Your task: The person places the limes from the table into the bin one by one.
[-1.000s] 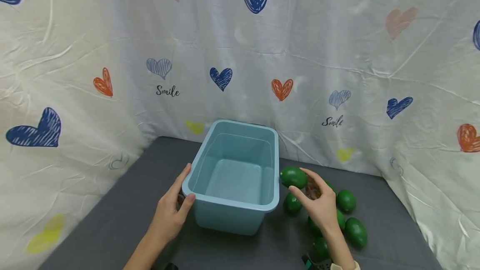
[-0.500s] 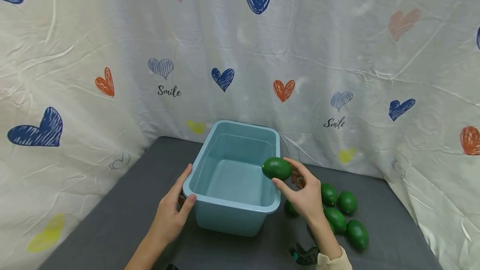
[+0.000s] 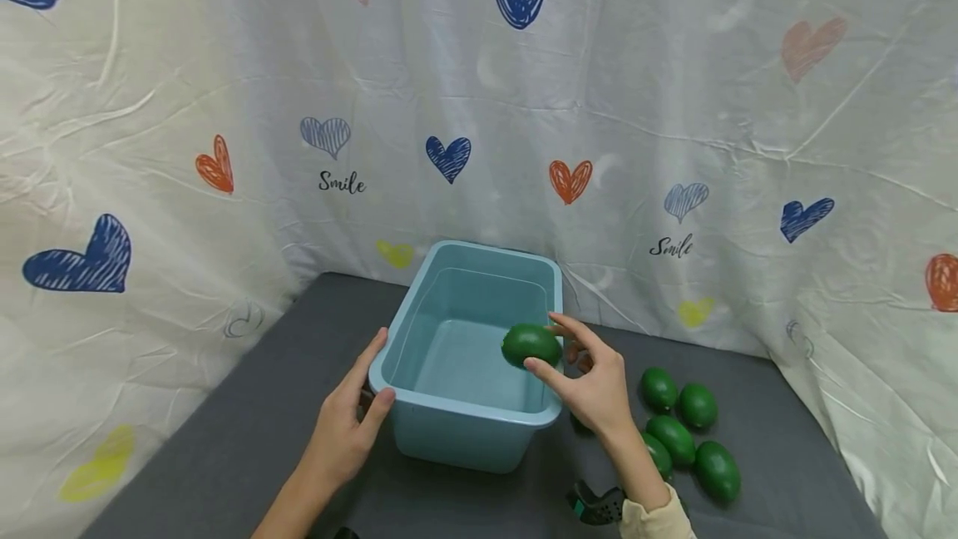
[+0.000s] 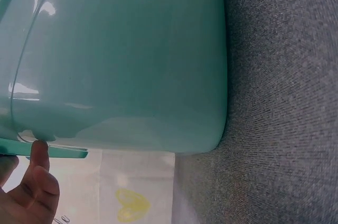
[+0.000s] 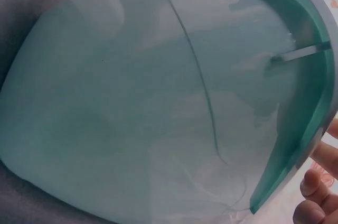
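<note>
Head view has the green avocado (image 3: 530,344) pinched between thumb and fingertips of the right hand (image 3: 591,385), hanging over the right side of the blue tub (image 3: 456,418), just inside its rim. Over at the tub's near left corner, the left hand (image 3: 344,431) grips the rim, thumb hooked on top, fingers curled against the outer wall. Right of the tub, five more avocados (image 3: 684,431) lie clustered on the grey table (image 3: 247,406).

A crinkled white sheet (image 3: 674,90) printed with hearts (blue, orange, pink, yellow) and the word "Smile" walls in a dark grey cloth-covered bench (image 3: 247,431), softly lit.
</note>
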Demonstrator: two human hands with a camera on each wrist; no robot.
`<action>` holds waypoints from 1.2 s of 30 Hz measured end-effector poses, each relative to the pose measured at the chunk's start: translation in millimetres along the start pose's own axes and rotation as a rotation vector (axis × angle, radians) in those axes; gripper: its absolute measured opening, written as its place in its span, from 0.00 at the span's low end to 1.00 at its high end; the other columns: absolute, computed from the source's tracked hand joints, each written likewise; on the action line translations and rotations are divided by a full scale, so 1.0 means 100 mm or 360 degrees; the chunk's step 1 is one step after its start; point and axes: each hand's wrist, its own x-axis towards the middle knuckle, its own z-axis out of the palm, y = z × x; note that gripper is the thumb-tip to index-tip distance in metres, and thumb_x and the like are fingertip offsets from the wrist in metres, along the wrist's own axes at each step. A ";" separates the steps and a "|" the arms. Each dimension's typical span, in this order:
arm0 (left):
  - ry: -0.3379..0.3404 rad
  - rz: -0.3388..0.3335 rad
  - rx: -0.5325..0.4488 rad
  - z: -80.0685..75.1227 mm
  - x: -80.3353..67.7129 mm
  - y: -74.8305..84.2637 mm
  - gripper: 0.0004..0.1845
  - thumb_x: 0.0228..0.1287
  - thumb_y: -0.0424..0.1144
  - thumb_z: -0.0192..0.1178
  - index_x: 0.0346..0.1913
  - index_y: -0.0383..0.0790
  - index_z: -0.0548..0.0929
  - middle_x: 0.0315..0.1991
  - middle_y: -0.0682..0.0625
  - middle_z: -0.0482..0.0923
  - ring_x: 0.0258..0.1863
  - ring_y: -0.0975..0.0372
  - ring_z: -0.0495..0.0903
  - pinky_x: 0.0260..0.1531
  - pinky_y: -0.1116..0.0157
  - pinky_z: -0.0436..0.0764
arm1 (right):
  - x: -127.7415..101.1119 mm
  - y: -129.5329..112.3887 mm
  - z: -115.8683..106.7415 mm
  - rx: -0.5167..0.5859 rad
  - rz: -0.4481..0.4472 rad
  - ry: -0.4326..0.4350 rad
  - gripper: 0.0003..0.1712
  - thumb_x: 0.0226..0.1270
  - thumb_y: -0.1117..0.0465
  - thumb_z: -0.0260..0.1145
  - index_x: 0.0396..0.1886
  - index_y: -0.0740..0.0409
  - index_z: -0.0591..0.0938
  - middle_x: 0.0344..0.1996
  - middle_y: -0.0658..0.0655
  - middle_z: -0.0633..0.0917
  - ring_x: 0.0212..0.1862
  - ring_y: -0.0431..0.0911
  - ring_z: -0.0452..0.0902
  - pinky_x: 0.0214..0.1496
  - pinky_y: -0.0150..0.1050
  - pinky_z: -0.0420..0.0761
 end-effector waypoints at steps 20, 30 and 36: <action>-0.0018 -0.0037 -0.0027 0.02 -0.02 -0.01 0.38 0.80 0.37 0.58 0.86 0.57 0.58 0.78 0.47 0.69 0.36 0.69 0.79 0.34 0.65 0.81 | -0.23 0.24 -0.34 -0.0164 0.0145 0.0092 0.37 0.55 0.59 0.86 0.66 0.42 0.85 0.51 0.52 0.91 0.33 0.41 0.72 0.32 0.34 0.69; 0.0023 0.0000 -0.0035 0.00 0.00 -0.01 0.37 0.80 0.37 0.58 0.85 0.58 0.59 0.80 0.51 0.67 0.36 0.69 0.79 0.37 0.66 0.81 | -0.38 0.39 -0.69 -0.0274 0.0262 0.0217 0.38 0.57 0.61 0.85 0.68 0.46 0.84 0.52 0.56 0.91 0.32 0.40 0.73 0.25 0.30 0.69; 0.0023 0.0021 -0.0057 0.03 0.01 -0.03 0.37 0.80 0.36 0.57 0.86 0.57 0.59 0.80 0.51 0.67 0.37 0.69 0.79 0.38 0.65 0.82 | -0.53 0.49 -0.95 -0.0396 0.0413 0.0301 0.38 0.58 0.61 0.84 0.70 0.47 0.83 0.52 0.57 0.90 0.24 0.38 0.70 0.20 0.30 0.67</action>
